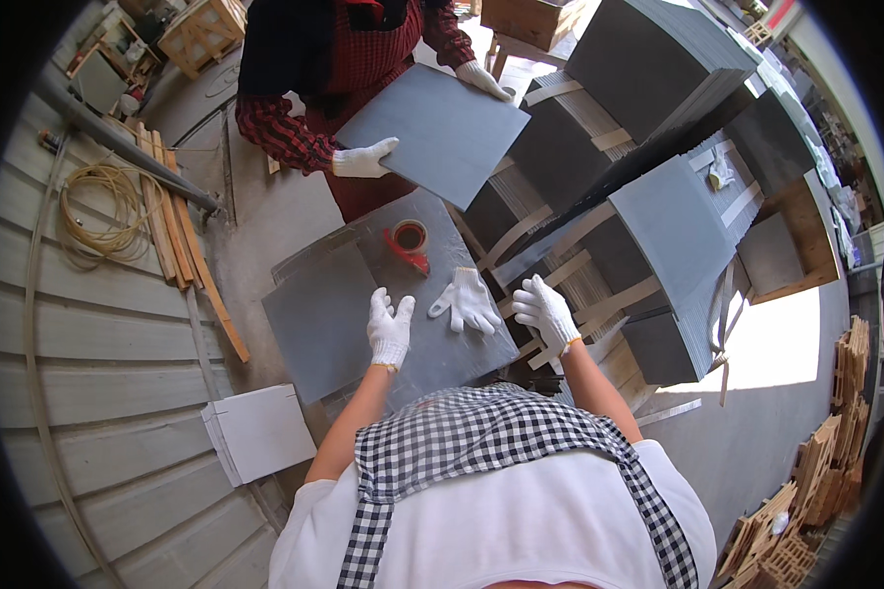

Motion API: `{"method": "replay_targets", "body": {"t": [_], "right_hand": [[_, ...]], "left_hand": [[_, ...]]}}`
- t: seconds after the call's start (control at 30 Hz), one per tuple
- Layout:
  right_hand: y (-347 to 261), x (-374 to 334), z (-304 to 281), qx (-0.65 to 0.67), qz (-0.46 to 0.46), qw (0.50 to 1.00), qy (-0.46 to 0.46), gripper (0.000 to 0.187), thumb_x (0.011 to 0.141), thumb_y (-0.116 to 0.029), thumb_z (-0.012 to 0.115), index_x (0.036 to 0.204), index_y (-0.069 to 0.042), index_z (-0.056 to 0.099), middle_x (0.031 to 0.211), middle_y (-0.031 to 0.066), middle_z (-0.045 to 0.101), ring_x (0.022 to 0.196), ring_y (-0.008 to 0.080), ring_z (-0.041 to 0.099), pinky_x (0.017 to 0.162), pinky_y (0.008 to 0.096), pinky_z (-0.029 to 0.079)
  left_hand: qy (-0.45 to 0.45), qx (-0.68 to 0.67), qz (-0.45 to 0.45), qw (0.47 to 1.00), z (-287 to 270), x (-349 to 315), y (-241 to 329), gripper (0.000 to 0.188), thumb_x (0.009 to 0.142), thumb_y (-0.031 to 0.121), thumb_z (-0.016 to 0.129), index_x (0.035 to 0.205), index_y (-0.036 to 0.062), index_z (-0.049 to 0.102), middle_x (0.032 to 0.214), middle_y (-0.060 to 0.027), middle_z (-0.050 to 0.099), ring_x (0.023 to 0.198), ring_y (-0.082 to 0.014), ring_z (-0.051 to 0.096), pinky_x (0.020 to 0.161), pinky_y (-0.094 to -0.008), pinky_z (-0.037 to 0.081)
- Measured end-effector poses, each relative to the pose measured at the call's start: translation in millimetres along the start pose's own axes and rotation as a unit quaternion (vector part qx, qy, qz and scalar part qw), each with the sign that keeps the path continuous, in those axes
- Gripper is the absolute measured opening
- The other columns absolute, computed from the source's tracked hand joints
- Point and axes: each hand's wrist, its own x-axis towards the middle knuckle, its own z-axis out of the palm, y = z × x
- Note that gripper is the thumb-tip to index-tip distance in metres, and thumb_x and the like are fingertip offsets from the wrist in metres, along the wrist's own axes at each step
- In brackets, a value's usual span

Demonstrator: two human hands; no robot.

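**Hold by the edges**

Left gloved hand (389,329) half-open, empty, near the grey slab (319,319) on the worktable (437,361); right gloved hand (548,314) half-open, empty; best grip opposite edges evenly, clear of the loose glove (469,300).

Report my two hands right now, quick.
Left hand: open, thumb and fingers apart, nothing visible in it.
Right hand: open, fingers loosely bent, nothing visible in it.
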Motion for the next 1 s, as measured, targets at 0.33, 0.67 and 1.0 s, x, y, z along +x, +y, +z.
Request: {"method": "replay_targets", "body": {"t": [0.33, 0.67, 1.0], "right_hand": [[-14.0, 92.9, 118.7, 0.010, 0.048, 0.995, -0.092, 0.098, 0.091, -0.064, 0.061, 0.159, -0.010, 0.017, 0.162, 0.0186, 0.026, 0.146, 0.0354, 0.031, 0.117, 0.0475, 0.032], [35.5, 110.7, 145.5, 0.055, 0.076, 0.965, -0.246, 0.030, 0.104, -0.039, 0.051, 0.123, -0.015, 0.056, 0.111, 0.0003, 0.060, 0.100, 0.0194, 0.060, 0.080, 0.0365, 0.050], [46.7, 36.5, 153.1, -0.124, 0.056, 0.967, -0.217, 0.050, 0.104, -0.039, 0.047, 0.145, -0.011, 0.044, 0.122, 0.0044, 0.060, 0.103, 0.0175, 0.061, 0.089, 0.0345, 0.051]], "left_hand": [[-0.004, -0.381, -0.149, 0.913, -29.6, 16.2, -27.9, 0.095, 0.089, 0.064, 0.063, 0.153, 0.0068, 0.025, 0.144, -0.0238, 0.047, 0.123, -0.0391, 0.056, 0.098, -0.0480, 0.049], [-0.031, -0.650, -0.080, 0.755, -88.5, 76.3, -32.4, 0.085, 0.082, 0.045, 0.081, 0.146, 0.0097, 0.037, 0.145, -0.0163, 0.046, 0.136, -0.0373, 0.044, 0.112, -0.0529, 0.040], [-0.143, -0.613, -0.092, 0.772, -119.2, 24.9, -44.2, 0.027, 0.093, 0.012, 0.069, 0.117, 0.0002, 0.063, 0.122, -0.0122, 0.066, 0.117, -0.0282, 0.062, 0.105, -0.0476, 0.051]]}}
